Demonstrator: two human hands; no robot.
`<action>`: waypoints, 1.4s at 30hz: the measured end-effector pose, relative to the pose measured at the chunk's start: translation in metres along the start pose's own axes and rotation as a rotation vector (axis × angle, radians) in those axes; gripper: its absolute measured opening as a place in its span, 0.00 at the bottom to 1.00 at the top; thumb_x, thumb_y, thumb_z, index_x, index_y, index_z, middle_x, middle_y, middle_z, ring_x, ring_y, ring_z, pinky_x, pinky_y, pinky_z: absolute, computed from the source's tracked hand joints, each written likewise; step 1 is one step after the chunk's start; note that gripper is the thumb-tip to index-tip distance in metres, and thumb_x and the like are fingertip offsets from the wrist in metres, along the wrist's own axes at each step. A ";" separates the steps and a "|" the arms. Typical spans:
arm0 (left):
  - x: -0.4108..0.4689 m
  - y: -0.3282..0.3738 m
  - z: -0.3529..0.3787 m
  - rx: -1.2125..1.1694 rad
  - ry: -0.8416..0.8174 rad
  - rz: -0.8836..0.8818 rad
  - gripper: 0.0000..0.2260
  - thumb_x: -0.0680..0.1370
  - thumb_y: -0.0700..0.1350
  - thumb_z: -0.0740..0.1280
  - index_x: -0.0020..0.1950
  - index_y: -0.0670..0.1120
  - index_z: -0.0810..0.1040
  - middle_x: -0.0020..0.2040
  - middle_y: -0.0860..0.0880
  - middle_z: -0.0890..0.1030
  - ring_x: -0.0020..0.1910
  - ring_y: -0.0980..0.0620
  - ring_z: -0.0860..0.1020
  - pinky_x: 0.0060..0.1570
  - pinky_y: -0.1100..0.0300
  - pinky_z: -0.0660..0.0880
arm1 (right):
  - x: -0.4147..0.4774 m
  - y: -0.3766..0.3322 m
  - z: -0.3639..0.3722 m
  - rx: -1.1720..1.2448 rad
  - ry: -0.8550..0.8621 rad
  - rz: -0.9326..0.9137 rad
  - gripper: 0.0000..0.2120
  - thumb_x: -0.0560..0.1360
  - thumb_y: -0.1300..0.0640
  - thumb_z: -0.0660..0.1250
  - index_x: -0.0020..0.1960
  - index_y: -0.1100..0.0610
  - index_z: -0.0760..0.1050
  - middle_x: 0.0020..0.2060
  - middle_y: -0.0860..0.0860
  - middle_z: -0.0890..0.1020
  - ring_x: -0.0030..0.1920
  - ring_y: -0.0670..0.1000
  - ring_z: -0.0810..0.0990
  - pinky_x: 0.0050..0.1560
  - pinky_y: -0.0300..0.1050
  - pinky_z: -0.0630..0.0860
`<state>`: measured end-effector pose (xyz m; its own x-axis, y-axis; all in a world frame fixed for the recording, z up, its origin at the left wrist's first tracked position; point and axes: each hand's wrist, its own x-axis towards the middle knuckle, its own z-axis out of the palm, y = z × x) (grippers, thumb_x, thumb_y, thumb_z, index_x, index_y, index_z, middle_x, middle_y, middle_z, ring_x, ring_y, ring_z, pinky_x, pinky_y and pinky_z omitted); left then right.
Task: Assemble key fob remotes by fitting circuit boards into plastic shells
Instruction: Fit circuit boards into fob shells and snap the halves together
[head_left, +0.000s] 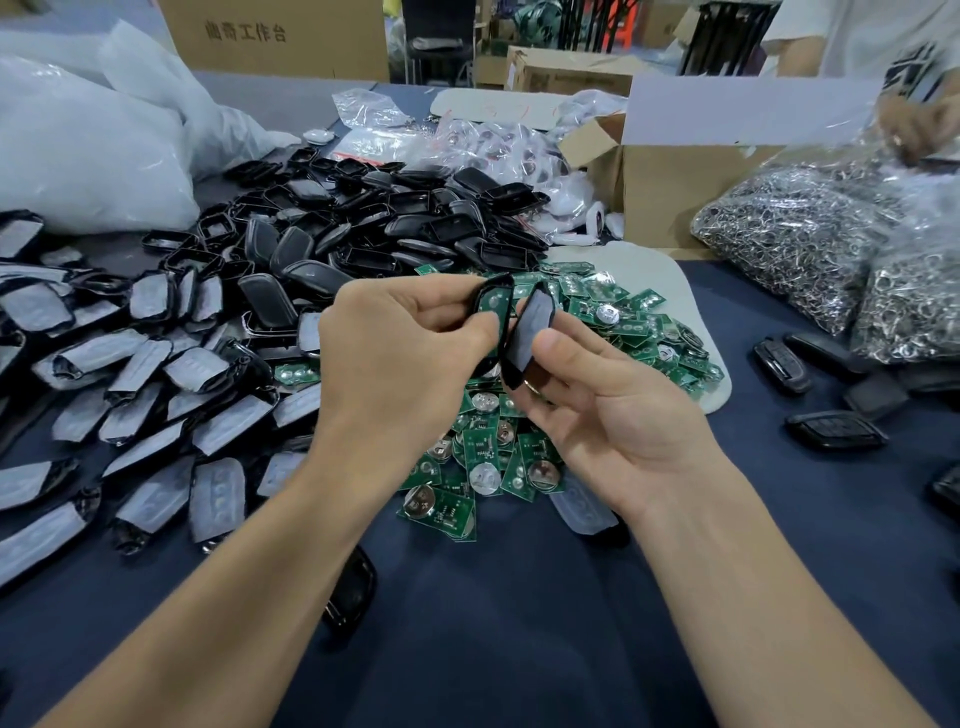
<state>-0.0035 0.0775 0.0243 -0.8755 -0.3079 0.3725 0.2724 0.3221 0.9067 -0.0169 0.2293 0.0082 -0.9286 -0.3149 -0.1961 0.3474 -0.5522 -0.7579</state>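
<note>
My left hand (400, 353) grips a black shell half (491, 306) with a green circuit board seated inside it. My right hand (602, 410) pinches a second black shell half (530, 332), held upright right beside the first, their edges close together. Both hands hover above a heap of loose green circuit boards (498, 452) with coin cells. A pile of empty black shells (363, 228) lies behind the hands. Shells with grey film covers (156, 374) are spread out to the left.
Assembled black fobs (836, 431) lie at the right on the dark blue table (519, 623). Bags of metal key rings (810, 239) sit at the right, a cardboard box (670, 182) behind. Another person's hand (909, 130) works at the far right. White bags (88, 150) are at the left.
</note>
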 end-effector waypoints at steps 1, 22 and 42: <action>0.000 0.000 0.000 0.001 -0.005 0.000 0.11 0.71 0.40 0.79 0.46 0.58 0.88 0.38 0.63 0.86 0.40 0.65 0.85 0.41 0.68 0.82 | 0.000 0.000 0.000 -0.006 0.003 -0.005 0.14 0.62 0.61 0.76 0.48 0.54 0.88 0.50 0.53 0.87 0.48 0.50 0.85 0.62 0.49 0.78; 0.004 -0.015 -0.001 -0.021 -0.094 -0.111 0.12 0.71 0.42 0.80 0.44 0.60 0.88 0.39 0.60 0.87 0.40 0.61 0.86 0.39 0.66 0.82 | 0.002 0.004 -0.001 -0.289 0.100 -0.186 0.20 0.57 0.54 0.80 0.48 0.57 0.87 0.45 0.55 0.89 0.44 0.51 0.87 0.49 0.43 0.85; -0.003 -0.016 0.010 -0.330 -0.261 -0.357 0.09 0.81 0.37 0.70 0.56 0.48 0.87 0.47 0.50 0.89 0.50 0.53 0.87 0.45 0.61 0.83 | 0.004 0.006 -0.006 -0.701 0.372 -0.426 0.13 0.63 0.54 0.85 0.46 0.48 0.88 0.39 0.45 0.88 0.44 0.46 0.88 0.50 0.49 0.84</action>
<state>-0.0092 0.0824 0.0067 -0.9949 -0.1009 0.0072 0.0145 -0.0719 0.9973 -0.0196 0.2290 -0.0011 -0.9849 0.1466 0.0921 -0.0824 0.0707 -0.9941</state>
